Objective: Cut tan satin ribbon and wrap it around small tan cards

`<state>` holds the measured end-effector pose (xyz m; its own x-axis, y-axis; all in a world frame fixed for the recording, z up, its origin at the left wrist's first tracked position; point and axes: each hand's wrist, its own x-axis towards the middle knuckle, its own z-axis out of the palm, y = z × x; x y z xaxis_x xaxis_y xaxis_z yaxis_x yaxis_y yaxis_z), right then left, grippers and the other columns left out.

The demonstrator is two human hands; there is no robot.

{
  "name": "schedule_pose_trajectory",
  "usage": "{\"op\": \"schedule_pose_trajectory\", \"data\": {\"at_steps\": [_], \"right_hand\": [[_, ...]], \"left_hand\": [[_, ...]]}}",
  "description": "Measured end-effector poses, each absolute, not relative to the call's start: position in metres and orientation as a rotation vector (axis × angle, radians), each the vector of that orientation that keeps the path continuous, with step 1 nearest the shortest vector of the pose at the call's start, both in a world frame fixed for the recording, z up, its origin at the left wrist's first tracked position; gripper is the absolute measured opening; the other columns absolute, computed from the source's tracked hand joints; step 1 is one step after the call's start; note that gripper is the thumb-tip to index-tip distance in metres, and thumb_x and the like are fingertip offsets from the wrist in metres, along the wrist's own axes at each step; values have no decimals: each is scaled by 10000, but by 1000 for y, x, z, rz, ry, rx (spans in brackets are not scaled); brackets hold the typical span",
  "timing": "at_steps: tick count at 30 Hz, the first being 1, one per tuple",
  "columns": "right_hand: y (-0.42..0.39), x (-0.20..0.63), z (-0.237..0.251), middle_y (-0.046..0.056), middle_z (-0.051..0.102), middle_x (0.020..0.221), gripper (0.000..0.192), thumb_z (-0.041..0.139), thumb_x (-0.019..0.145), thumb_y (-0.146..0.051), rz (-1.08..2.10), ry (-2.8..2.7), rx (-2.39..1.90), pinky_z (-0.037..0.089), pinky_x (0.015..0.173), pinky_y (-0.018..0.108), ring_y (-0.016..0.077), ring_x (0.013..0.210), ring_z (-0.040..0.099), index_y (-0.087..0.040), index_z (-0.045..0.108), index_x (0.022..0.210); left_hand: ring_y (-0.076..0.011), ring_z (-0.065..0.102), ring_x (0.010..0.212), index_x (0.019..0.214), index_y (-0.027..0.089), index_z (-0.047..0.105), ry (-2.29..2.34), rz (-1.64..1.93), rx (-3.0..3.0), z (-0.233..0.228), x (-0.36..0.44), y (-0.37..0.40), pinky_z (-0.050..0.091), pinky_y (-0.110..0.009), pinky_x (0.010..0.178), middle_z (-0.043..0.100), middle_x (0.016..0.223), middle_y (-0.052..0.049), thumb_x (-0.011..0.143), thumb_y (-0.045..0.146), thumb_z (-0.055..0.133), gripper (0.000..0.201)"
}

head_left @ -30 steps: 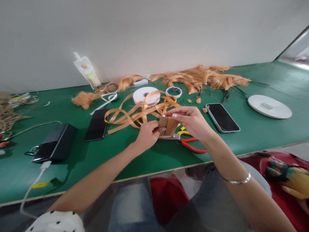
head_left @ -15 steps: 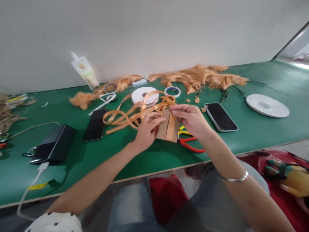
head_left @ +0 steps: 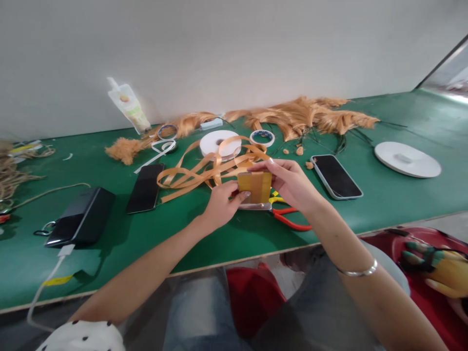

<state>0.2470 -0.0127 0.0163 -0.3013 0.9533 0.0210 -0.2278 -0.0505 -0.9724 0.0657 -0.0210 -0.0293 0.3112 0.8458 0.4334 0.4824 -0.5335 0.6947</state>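
Head view. At the centre of the frame we see the left hand and the right hand holding a small yellow-brown card upright between them, just above the green table. The left fingers are closed on the card's lower left edge, thumb against its face; the right fingers are pinched together along its top and right edge, so the card is clamped from both sides, a grip that, in our judgement, keeps it flat and steady while ribbon is laid over it. A band of orange ribbon runs from the card's top up and to the left, where its loose loops lie piled on the table in front of a white spool; this slack appears to let the ribbon feed freely. Red-handled pliers lie directly below the card, within reach of the right hand. A roll of tape sits just right of the spool. Two phones flank the work, a black power bank lies at centre left, and a white disc at right. Tufts of orange fibre line the wall, clear of the working area.
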Motion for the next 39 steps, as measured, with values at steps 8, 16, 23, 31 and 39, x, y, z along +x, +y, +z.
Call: {"op": "schedule_pose_trajectory", "data": {"at_steps": [8,16,23,31,39], "right_hand": [[-10,247,10,32,752,920,182,770,655,-230,1389,-1343,-950,514,864,330,192,930,680,-216,759,836],[-8,247,9,34,753,893,160,750,662,-219,1319,-1397,-983,509,900,383,210,928,686,-212,760,821],[-4,242,4,31,736,869,175,784,583,-203,1389,-1104,-1010,503,800,325,170,848,667,-202,747,754],[-5,240,6,26,720,784,193,778,553,-174,1559,-957,-1090,506,725,293,133,716,648,-175,738,742],[-9,241,9,47,739,814,174,761,663,-334,1633,-1071,-930,516,758,276,175,855,680,-182,739,743]], "left_hand": [[-103,437,481,569,164,455,1194,893,1999,-28,65,-22,327,-228,481,477,495,30,808,377,538,331],[-96,421,473,562,157,457,1163,890,2009,-27,64,-22,313,-227,469,459,484,29,826,454,534,405],[-176,610,961,1236,200,499,1043,1342,2168,-40,61,-16,510,-305,810,615,1140,-103,931,274,412,326],[-170,562,1127,1021,232,682,886,1470,2542,-44,55,-6,491,-327,920,605,1224,-76,919,129,408,311],[-135,554,660,746,147,632,872,1479,2491,-36,61,-13,457,-256,612,641,676,-33,887,195,502,197]]}}
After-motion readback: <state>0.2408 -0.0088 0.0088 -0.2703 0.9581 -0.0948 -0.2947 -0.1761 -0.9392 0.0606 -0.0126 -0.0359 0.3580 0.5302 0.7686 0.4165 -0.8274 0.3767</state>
